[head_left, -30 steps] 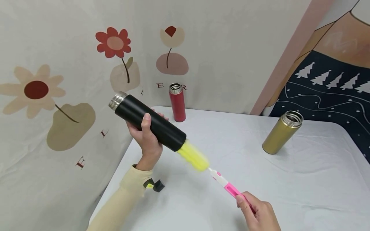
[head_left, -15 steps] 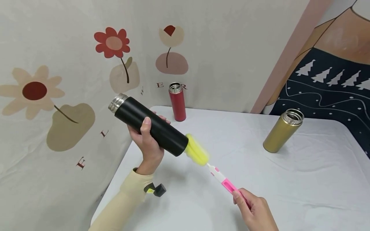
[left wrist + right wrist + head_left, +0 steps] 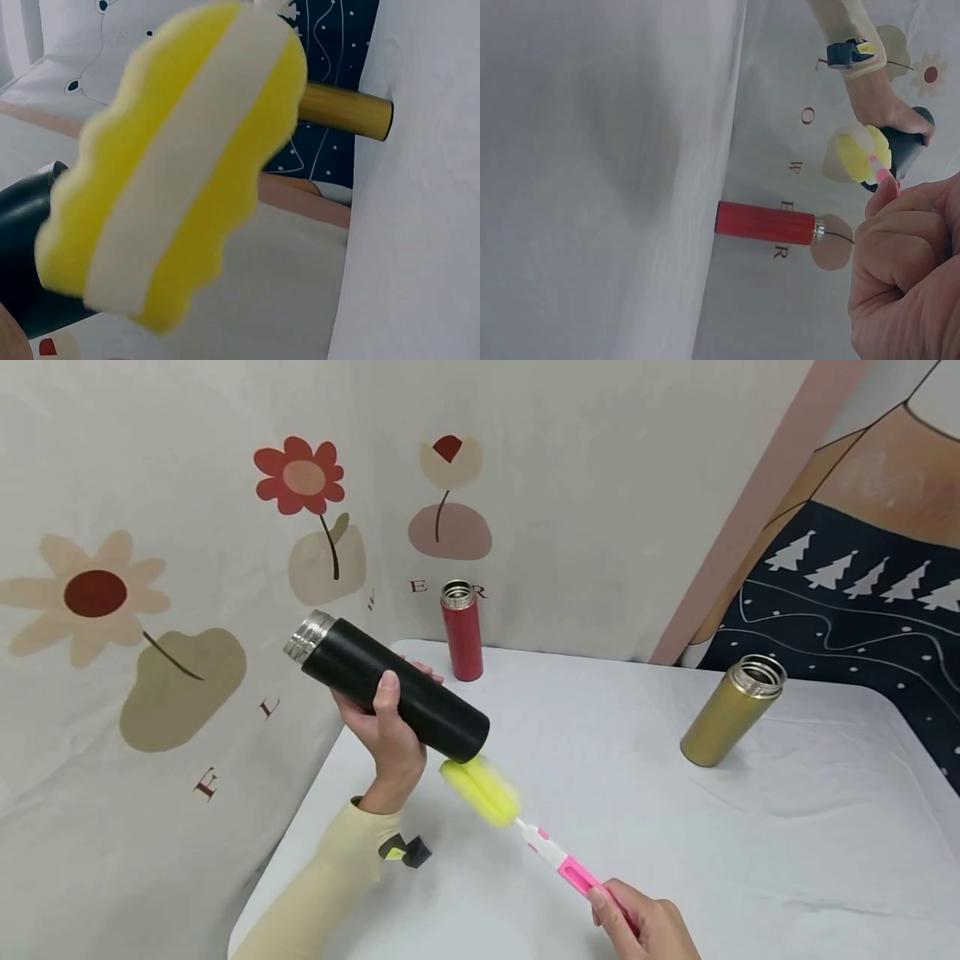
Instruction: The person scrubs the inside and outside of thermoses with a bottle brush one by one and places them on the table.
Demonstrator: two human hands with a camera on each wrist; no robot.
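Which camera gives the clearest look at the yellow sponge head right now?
Head view: the yellow sponge head shows whole, just below the black flask. The left wrist view fills with it, blurred; the right wrist view shows it small and distant.

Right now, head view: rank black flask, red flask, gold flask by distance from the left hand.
1. black flask: gripped in the left hand.
2. red flask: upright at the table's back edge, behind the hand.
3. gold flask: farthest, on the table's right side.
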